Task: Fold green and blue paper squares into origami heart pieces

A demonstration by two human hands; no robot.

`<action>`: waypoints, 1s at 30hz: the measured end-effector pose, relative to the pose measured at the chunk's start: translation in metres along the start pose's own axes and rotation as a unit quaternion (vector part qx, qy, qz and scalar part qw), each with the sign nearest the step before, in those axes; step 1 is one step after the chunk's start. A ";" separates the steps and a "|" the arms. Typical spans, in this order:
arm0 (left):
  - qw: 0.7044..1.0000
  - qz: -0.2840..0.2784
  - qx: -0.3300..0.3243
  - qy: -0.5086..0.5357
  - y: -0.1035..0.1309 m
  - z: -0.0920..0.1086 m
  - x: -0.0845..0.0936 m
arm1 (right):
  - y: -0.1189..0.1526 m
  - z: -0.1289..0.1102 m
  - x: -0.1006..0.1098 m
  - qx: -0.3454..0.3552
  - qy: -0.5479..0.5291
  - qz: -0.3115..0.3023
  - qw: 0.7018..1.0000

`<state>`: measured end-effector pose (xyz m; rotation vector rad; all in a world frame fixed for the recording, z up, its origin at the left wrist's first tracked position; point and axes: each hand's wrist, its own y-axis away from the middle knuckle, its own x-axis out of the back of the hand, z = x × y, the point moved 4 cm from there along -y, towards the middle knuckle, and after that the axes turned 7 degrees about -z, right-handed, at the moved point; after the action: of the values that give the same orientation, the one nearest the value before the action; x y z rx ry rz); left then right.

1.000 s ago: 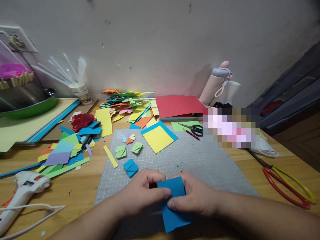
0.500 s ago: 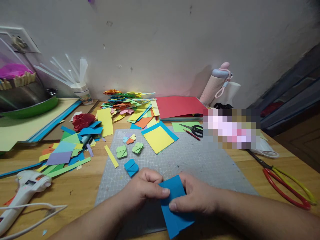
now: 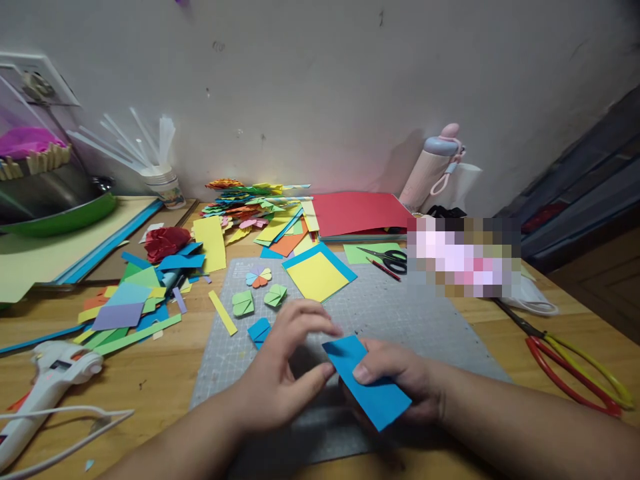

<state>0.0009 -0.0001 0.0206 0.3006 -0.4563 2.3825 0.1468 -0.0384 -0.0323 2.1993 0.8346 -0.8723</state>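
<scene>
A folded blue sheet of paper [image 3: 374, 390] is held above the cutting mat [image 3: 425, 320], tilted, with the thumb of my right hand [image 3: 395, 370] pressed on its face and the fingers behind it. At its left edge, my left hand [image 3: 287, 363] has thumb and fingers spread apart; the thumb tip is close to the paper, and I cannot tell if it touches. A blue folded paper piece [image 3: 259, 330] lies partly behind my left hand. Two green folded pieces [image 3: 243, 303] and a multicoloured paper flower [image 3: 259, 277] lie beyond it.
Yellow and blue square sheets [image 3: 320, 270] lie at the mat's back. Black scissors [image 3: 387, 257] and a pencil [image 3: 384, 269] are right of them. Red-and-yellow-handled scissors [image 3: 575, 373] lie at the right. A glue gun [image 3: 50, 380] and paper scraps [image 3: 123, 307] occupy the left.
My left hand has let go of the blue paper and spread its fingers. The paper, held by my right hand, has turned and its lower end has swung to the right.
</scene>
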 end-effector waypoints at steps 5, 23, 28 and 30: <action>1.000 -0.018 0.010 0.015 0.003 0.000 -0.003 | -0.004 0.001 0.006 -0.073 0.064 -0.039 0.994; 0.984 -0.028 -0.014 -0.173 0.004 0.002 -0.014 | 0.018 -0.033 -0.024 0.338 0.651 0.124 0.668; 0.988 0.013 -0.004 -0.156 0.002 0.003 -0.007 | 0.017 -0.038 -0.017 0.296 0.603 0.129 0.729; 0.988 0.006 0.001 -0.155 0.002 0.003 -0.008 | 0.017 -0.038 -0.017 0.293 0.607 0.122 0.729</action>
<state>0.0057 -0.0069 0.0201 0.6762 -0.5983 2.3548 0.1627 -0.0265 0.0074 3.3108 0.7778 0.7420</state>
